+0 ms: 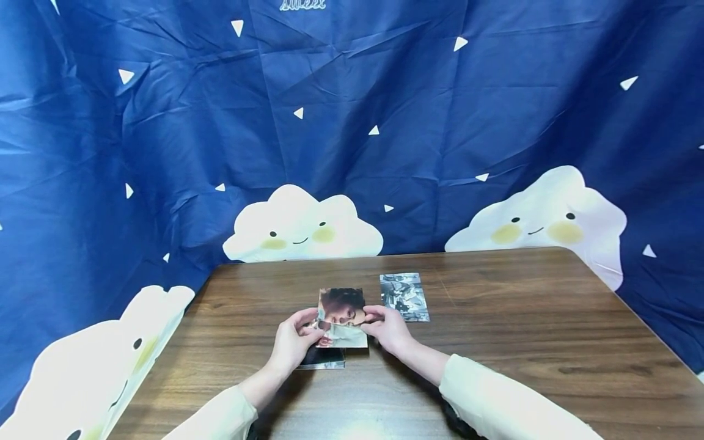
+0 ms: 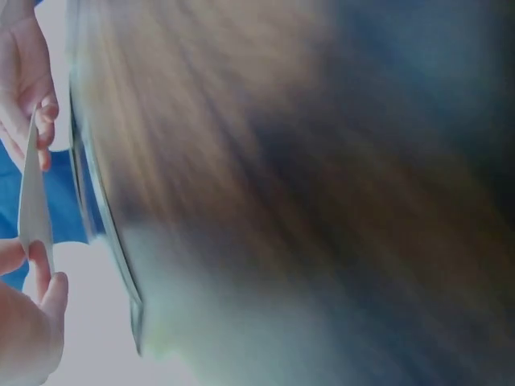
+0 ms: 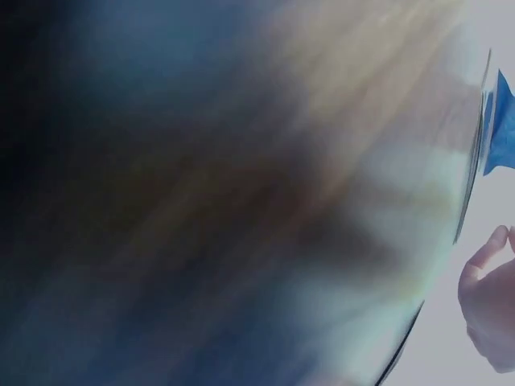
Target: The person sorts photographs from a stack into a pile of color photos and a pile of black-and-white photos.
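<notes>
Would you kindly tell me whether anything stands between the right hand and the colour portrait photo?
Nothing visible does: the right hand pinches the colour portrait photo at its right edge, opposite the left hand. The black-and-white photo and the partly hidden dark photo lie on the table, not in between.

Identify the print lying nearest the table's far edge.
Grey print, beyond the right hand; the face print is held, the dark print lies nearer the camera.

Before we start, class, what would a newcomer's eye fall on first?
Probably the smiling white clouds on the blue backdrop, behind the wooden table. Next, the color picture that the left hand and right hand pinch over the table, with a gray-toned picture lying beyond the right hand.
</notes>
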The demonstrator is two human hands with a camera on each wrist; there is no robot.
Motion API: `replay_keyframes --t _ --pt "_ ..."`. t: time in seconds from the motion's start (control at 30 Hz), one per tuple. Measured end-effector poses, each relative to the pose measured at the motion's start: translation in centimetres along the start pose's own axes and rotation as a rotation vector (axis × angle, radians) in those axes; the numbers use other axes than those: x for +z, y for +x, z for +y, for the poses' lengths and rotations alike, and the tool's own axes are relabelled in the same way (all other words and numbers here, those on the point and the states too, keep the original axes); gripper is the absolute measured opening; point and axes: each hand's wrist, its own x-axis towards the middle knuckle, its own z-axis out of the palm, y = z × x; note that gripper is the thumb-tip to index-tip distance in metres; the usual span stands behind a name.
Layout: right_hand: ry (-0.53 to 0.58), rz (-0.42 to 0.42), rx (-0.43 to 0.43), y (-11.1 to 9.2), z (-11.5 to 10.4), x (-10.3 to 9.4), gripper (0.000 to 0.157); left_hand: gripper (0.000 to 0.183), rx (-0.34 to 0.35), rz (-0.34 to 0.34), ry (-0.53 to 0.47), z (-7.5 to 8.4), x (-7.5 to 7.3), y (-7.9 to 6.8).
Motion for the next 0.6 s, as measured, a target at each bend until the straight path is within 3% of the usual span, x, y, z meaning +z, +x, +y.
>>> replay_keyframes --t 0.27,0.6 --pt "0.043 0.007 -0.015 -0.4 0.0 -3.3 0.045 0.053 -0.011 -0.075 -0.005 0.8 2.3 0.7" --pt "0.028 -0.093 -0.05 -2.5 0.5 -7.9 0.053 0.064 -0.045 -0.231 -0.034 1.7 5.1 0.1"
